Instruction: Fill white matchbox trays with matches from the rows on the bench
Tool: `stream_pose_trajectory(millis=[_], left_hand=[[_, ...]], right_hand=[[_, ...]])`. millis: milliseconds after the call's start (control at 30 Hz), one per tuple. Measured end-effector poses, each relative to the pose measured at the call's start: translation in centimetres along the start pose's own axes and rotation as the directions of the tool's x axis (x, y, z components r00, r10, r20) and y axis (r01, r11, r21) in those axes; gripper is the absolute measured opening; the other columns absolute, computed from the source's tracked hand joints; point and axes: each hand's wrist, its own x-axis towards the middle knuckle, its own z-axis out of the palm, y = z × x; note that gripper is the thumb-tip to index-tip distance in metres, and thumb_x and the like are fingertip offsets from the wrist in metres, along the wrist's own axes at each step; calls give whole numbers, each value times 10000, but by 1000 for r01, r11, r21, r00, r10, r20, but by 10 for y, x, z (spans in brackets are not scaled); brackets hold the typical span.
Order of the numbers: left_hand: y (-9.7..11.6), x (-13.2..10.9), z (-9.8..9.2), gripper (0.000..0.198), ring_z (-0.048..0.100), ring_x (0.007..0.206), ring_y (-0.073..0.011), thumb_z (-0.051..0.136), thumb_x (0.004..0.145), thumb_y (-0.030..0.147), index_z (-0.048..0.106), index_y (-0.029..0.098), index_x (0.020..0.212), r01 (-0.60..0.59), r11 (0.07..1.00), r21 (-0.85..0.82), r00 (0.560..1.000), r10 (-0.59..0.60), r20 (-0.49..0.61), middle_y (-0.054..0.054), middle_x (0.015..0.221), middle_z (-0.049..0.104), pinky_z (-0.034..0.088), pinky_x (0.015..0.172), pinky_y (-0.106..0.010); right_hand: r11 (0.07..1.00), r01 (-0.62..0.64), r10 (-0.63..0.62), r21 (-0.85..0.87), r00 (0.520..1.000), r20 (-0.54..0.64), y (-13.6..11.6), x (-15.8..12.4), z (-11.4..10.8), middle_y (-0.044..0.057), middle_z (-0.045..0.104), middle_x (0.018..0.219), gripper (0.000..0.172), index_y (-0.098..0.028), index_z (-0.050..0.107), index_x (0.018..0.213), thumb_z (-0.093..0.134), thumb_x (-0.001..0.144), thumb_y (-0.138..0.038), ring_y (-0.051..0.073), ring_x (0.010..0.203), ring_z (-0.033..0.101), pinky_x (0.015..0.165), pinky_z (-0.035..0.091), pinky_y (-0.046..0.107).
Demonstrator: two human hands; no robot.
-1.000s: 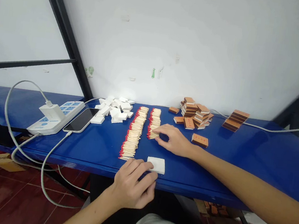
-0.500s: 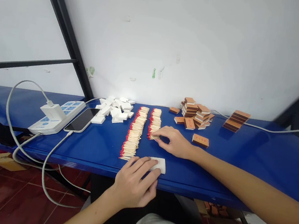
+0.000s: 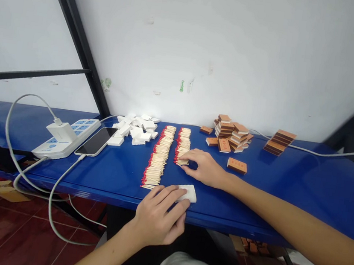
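Left hand (image 3: 160,216): now further over white matchbox tray (image 3: 191,192), likely steadying it
Right hand (image 3: 206,169): touching right match row (image 3: 183,142)
Grip: I can't tell, either hand

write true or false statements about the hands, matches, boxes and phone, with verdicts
1. The right hand is at the near end of the shorter row of matches. True.
2. The left hand has fingers on a white box. True.
3. The red heads point right. False: the red heads point left.
4. A cable is plugged into the phone. True.
5. The brown matchboxes are piled left of the matches. False: the brown matchboxes are to their right.
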Motion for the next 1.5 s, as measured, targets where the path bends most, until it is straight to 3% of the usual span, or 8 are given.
stream_pose_trajectory(millis=[1000,1233,1500], left_hand=[[0,-2,2,240,683,980,-249,559,795,113,671,180,997,-14,999,-34,996,11,-89,-60,984,745,511,783,-357],[0,1,2,252,653,993,-285,571,811,161,648,164,1051,63,997,-34,996,-65,-60,-97,1054,717,499,832,-413],[-2,-1,0,258,639,952,-275,552,840,137,624,150,1087,60,998,-27,998,-59,12,-111,1077,695,486,785,-403]], right_hand=[[987,135,-137,88,991,7,-10,-7,-6,33,749,968,197,-223,699,977,572,881,-107,190,908,663,872,501,363],[989,122,-126,79,991,39,-12,-7,-8,36,747,917,174,-219,718,968,593,885,-133,189,871,660,843,492,352],[989,124,-128,85,991,45,-13,-7,-12,44,739,896,144,-195,709,967,605,884,-139,183,855,639,820,461,336]])
